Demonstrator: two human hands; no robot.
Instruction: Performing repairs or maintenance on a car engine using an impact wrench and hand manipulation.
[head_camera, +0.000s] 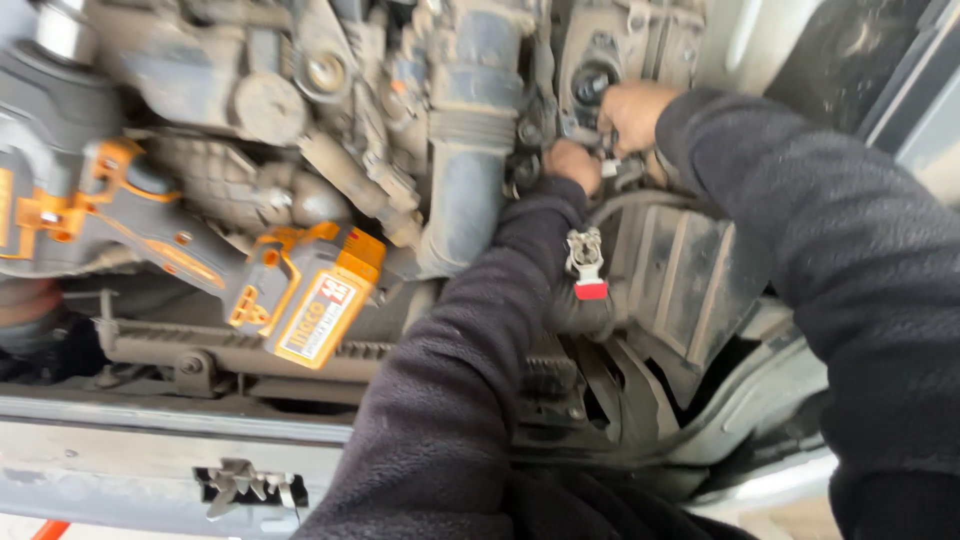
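Note:
I look down into a dusty engine bay. My left hand (574, 164) reaches deep in, fingers curled around a small part beside the ribbed air hose (470, 150); what it grips is hidden. My right hand (630, 112) sits just above it, closed on a small metal fitting near a black round port (592, 82). Both arms wear dark fleece sleeves. A battery terminal clamp with a red tag (587, 262) hangs just below my left wrist.
A grey and orange cordless impact wrench (150, 225) with its battery pack (315, 300) lies across the engine at the left. The black plastic battery tray (680, 270) is on the right. The car's front crossmember (150, 450) runs along the bottom.

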